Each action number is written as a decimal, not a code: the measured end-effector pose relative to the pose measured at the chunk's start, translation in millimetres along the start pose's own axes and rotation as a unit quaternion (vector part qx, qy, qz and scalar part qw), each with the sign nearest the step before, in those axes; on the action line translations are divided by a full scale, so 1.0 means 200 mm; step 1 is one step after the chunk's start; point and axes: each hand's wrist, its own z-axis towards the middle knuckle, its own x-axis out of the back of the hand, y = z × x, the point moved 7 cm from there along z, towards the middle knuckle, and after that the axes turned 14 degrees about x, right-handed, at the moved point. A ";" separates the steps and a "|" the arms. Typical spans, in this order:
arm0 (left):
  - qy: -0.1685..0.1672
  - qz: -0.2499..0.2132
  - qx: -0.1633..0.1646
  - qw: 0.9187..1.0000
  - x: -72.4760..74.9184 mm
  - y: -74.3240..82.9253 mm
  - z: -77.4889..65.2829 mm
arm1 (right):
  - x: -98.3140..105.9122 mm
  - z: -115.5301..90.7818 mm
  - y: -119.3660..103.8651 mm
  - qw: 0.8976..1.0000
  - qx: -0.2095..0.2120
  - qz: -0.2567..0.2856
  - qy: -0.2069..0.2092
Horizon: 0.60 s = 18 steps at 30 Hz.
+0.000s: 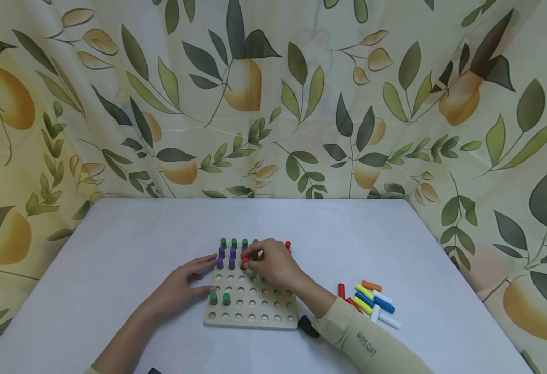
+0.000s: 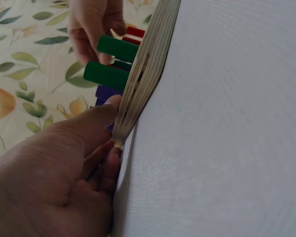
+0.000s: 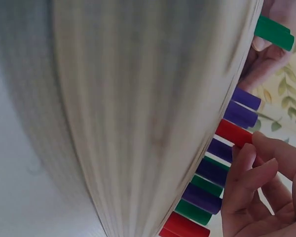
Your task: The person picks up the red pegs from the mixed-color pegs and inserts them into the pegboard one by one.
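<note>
A pale wooden pegboard with rows of round holes lies on the table. My right hand is over its back half and pinches a red peg between thumb and fingers, its lower end at a hole beside purple pegs. The peg stands upright against the board. At the board's left edge, my left hand rests with thumb and fingertips touching the side. Green pegs stand near the front left, and more green pegs line the back row. The right hand hides part of the back rows.
Loose red, yellow, blue, white and orange pegs lie in a pile right of the board. Two red pegs stand at its back right corner. A white cloth covers the table, and a patterned curtain hangs behind it.
</note>
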 end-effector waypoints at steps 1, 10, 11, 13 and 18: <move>-0.001 -0.001 -0.001 1.000 0.00 0.00 0.00 | 0.00 0.00 0.00 1.000 0.000 0.000 -0.001; -0.006 0.000 0.011 1.000 -0.01 -0.02 0.00 | -0.01 0.00 0.01 1.000 -0.008 0.000 -0.004; -0.006 0.001 0.013 1.000 -0.01 -0.03 0.00 | -0.01 0.00 0.01 1.000 -0.009 -0.002 -0.005; -0.005 0.001 0.015 1.000 -0.01 -0.03 0.00 | -0.01 0.01 0.01 1.000 -0.009 -0.005 -0.008; -0.002 -0.001 0.018 1.000 0.00 -0.02 0.01 | -0.01 0.02 -0.01 1.000 -0.003 -0.009 -0.015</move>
